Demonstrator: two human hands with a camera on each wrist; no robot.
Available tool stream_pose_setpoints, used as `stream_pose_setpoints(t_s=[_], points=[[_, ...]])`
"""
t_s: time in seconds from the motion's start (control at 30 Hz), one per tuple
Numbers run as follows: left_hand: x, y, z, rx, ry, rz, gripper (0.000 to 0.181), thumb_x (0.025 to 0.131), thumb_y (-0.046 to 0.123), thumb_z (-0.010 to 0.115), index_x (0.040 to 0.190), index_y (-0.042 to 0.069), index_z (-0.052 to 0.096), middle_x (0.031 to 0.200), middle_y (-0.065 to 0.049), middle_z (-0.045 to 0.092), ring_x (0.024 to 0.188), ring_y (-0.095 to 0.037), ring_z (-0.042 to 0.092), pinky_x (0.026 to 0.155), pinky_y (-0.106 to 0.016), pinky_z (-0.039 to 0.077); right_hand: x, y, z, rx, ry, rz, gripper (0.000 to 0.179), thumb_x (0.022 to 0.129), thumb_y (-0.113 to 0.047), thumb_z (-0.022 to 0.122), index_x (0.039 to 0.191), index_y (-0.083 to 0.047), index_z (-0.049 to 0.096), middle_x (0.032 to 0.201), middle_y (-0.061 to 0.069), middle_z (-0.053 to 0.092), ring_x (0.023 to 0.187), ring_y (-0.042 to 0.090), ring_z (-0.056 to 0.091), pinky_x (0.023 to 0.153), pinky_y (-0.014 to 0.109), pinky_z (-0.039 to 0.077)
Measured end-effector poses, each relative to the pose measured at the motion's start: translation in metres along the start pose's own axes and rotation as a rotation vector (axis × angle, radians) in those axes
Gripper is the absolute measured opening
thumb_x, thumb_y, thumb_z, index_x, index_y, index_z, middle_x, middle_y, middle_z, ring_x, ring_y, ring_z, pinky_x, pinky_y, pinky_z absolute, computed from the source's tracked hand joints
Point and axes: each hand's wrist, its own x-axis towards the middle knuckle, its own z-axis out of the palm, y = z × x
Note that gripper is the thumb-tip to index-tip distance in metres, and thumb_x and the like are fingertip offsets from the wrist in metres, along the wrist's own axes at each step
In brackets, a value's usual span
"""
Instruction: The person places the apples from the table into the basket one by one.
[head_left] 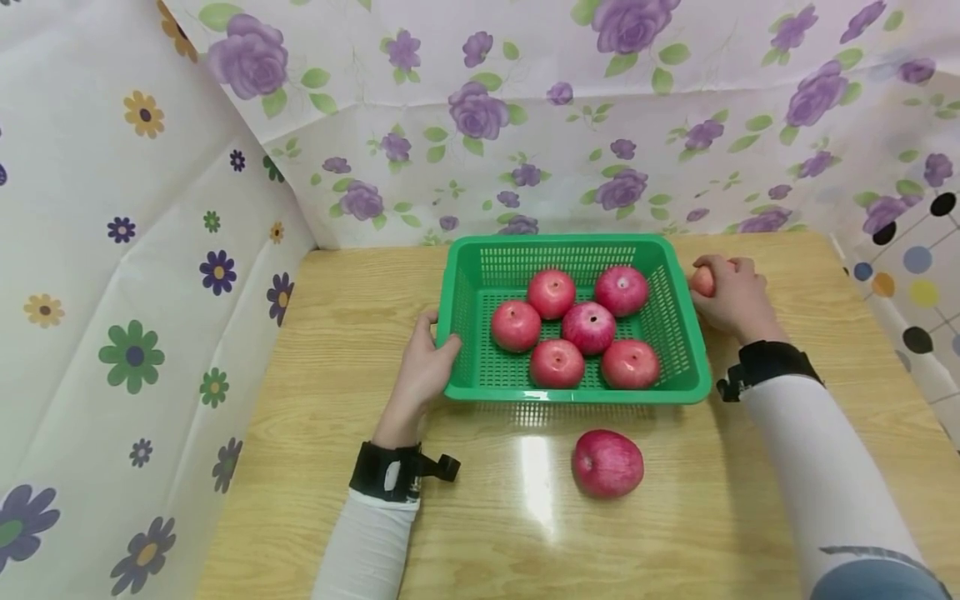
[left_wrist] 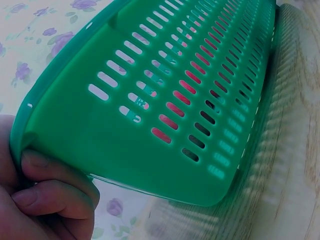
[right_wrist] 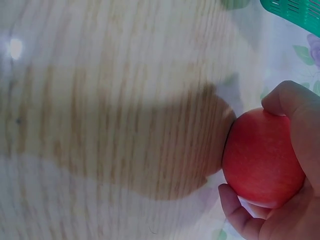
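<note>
A green plastic basket [head_left: 573, 397] with slotted walls holds several red apples [head_left: 557, 364]. My left hand [head_left: 426, 365] grips the basket's left rim, thumb over the top and fingers curled beneath it, as the left wrist view shows close up. Just beyond the basket's right side, my right hand [head_left: 738, 300] holds another red apple [right_wrist: 262, 157] between thumb and fingers. That apple is low at the tabletop; its far side is hidden by the hand in the head view. A darker red, apple-like fruit [head_left: 608, 464] lies on its side in front of the basket.
The wood-grain table [head_left: 300, 492] carries everything. Flowered cloth [head_left: 480, 167] hangs behind its back edge, and more patterned cloth [head_left: 135, 292] rises along the left. Dotted cloth [head_left: 918, 292] borders the right side.
</note>
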Motion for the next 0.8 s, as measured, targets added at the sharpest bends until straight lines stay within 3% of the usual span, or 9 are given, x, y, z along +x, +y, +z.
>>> stream_pose_setpoints(t_s=[0.6,0.8], points=[[-0.0018,0.0024,-0.0005,-0.001,0.008,0.003,0.042,0.099,0.018,0.051,0.139,0.013,0.039,0.106,-0.028,0.066,0.090,-0.041,0.069,0.074,-0.052,0.058,-0.0015,0.0001,0.0000,-0.011,0.006,-0.009,0.072,0.094,-0.061,0.048,0.148,-0.014,0.039,0.146,0.040,0.018,0.121,0.064,0.026,0.077,0.069,0.040],[-0.0017,0.0010,-0.0011,-0.009,-0.001,0.001,0.043,0.100,0.017,0.050,0.140,0.012,0.038,0.108,-0.028,0.066,0.091,-0.041,0.070,0.074,-0.052,0.058,-0.0022,-0.0007,-0.0036,-0.008,-0.023,-0.022,0.067,0.095,-0.055,0.051,0.146,-0.013,0.040,0.145,0.041,0.018,0.121,0.065,0.025,0.077,0.069,0.040]])
